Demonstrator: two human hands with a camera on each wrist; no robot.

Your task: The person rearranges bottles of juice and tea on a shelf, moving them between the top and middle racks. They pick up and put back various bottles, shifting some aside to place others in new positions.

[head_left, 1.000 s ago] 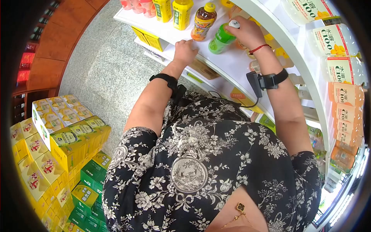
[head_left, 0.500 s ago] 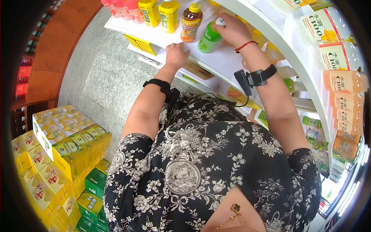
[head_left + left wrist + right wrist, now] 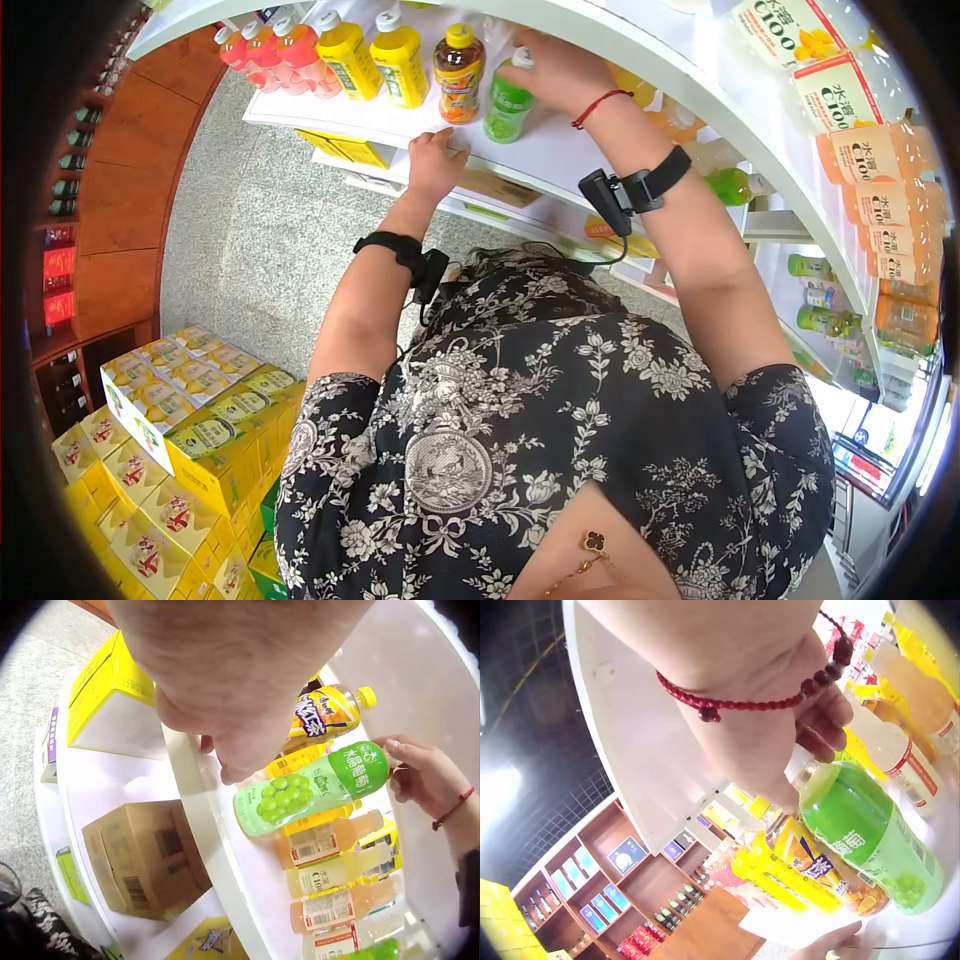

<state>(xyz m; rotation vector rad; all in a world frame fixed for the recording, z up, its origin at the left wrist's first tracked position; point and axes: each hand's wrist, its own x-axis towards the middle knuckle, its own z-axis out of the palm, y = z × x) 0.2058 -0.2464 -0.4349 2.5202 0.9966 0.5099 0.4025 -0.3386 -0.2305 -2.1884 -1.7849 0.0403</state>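
My right hand (image 3: 565,72) pinches a green grape-drink bottle (image 3: 311,791) at its white cap, thumb and fingers curled about the top. The bottle stands near the front of the white shelf (image 3: 415,122); its label shows green grapes. Right beside it is a brown iced-tea bottle (image 3: 459,80) with a yellow cap. My left hand (image 3: 436,165) rests at the shelf's front edge below the iced tea, fingers loosely bent and holding nothing. In the left wrist view, this hand hides part of the iced-tea bottle.
Yellow bottles (image 3: 400,65) and pink bottles (image 3: 300,55) continue the row leftward. Several pale orange and yellow bottles (image 3: 322,907) line the shelf to the right. A curved white upper shelf (image 3: 690,75) arches overhead. Yellow cartons (image 3: 240,430) are stacked on the floor at left.
The grape bottle has come more upright and more nearly into line with the iced tea, the right hand still on its cap. The head view has shifted; the left hand stays at the shelf edge.
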